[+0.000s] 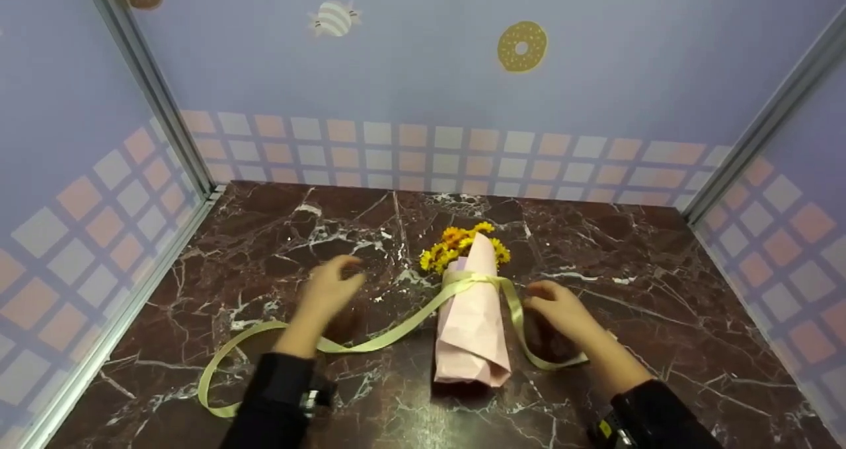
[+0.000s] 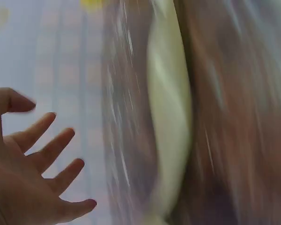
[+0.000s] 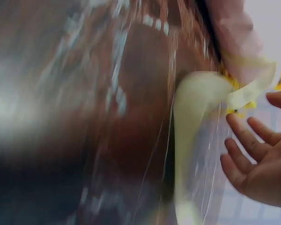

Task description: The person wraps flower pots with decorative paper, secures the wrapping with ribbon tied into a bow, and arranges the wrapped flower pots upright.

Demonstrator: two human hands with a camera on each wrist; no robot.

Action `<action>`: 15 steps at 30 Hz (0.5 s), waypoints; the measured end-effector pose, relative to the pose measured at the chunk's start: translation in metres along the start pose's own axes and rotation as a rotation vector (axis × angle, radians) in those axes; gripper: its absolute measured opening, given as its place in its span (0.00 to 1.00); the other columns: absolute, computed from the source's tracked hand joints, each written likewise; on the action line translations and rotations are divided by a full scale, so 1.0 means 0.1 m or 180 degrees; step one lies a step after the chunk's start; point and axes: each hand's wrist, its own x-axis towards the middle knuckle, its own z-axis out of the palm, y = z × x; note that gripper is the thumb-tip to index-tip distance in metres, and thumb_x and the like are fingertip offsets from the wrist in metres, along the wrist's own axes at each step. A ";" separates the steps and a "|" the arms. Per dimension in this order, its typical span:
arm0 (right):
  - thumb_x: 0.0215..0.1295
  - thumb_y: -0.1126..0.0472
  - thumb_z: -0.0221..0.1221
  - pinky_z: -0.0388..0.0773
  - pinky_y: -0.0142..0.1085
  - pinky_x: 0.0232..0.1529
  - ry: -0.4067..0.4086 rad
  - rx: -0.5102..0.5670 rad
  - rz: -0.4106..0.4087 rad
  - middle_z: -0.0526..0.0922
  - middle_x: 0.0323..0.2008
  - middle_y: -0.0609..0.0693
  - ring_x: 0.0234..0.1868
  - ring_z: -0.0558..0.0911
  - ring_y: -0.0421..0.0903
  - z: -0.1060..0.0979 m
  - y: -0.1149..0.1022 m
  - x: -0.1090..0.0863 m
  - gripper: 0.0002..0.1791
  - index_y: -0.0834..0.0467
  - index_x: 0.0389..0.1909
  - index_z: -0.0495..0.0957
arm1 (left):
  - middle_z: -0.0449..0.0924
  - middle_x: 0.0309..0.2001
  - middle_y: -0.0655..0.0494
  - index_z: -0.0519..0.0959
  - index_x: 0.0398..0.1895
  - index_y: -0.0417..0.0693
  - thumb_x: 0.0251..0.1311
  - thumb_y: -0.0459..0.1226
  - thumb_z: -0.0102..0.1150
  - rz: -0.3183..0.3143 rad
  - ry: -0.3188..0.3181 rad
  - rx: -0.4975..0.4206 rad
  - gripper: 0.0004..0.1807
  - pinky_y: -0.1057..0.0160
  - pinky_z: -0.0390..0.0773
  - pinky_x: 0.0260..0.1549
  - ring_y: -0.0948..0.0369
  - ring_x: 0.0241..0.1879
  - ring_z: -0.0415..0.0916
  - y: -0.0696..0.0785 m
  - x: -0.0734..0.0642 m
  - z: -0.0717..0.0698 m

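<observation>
A bouquet of yellow and orange flowers [image 1: 456, 244], wrapped in pale pink paper [image 1: 472, 336], lies on the table with its blooms toward the back wall. A light green-yellow ribbon [image 1: 396, 336] crosses the front of the wrap near its top, where the strands meet. One long tail runs left and loops under the left forearm; a shorter tail drops to the right. My left hand [image 1: 330, 290] hovers left of the bouquet, fingers spread, holding nothing. My right hand [image 1: 558, 307] is just right of the ribbon, fingers loosely bent, apart from it in the right wrist view.
The dark red marble-patterned table [image 1: 634, 330] reaches back to a lilac wall [image 1: 410, 72] with checks and sweets printed on it. Side panels with metal frame posts [image 1: 142, 72] stand at left and right.
</observation>
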 end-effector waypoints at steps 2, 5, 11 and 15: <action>0.65 0.64 0.57 0.72 0.50 0.58 0.0000 0.0136 -0.0137 0.78 0.54 0.66 0.55 0.77 0.60 0.10 -0.06 0.04 0.23 0.70 0.59 0.72 | 0.78 0.55 0.46 0.78 0.55 0.45 0.63 0.45 0.61 0.0162 -0.0221 -0.0157 0.21 0.45 0.73 0.53 0.47 0.52 0.75 0.23 0.01 0.23; 0.67 0.66 0.55 0.74 0.49 0.54 0.0022 0.0237 -0.0274 0.77 0.55 0.66 0.55 0.77 0.61 0.22 -0.15 0.09 0.24 0.68 0.63 0.70 | 0.82 0.45 0.52 0.81 0.46 0.46 0.59 0.50 0.65 0.0434 -0.0515 -0.0238 0.20 0.53 0.78 0.47 0.54 0.44 0.78 0.53 0.00 0.52; 0.65 0.69 0.59 0.76 0.33 0.39 0.0439 0.0404 -0.0285 0.78 0.42 0.57 0.42 0.77 0.51 0.39 -0.27 0.18 0.15 0.64 0.52 0.81 | 0.79 0.33 0.61 0.80 0.33 0.51 0.52 0.50 0.71 0.0719 -0.0622 0.0082 0.16 0.59 0.77 0.39 0.61 0.34 0.76 0.84 0.01 0.84; 0.60 0.70 0.64 0.74 0.29 0.33 0.0753 0.0352 -0.0373 0.74 0.33 0.52 0.35 0.74 0.47 0.42 -0.33 0.22 0.06 0.66 0.37 0.86 | 0.76 0.31 0.60 0.78 0.28 0.50 0.55 0.46 0.70 0.0823 -0.0585 0.0189 0.13 0.59 0.75 0.36 0.60 0.33 0.73 0.88 0.02 0.93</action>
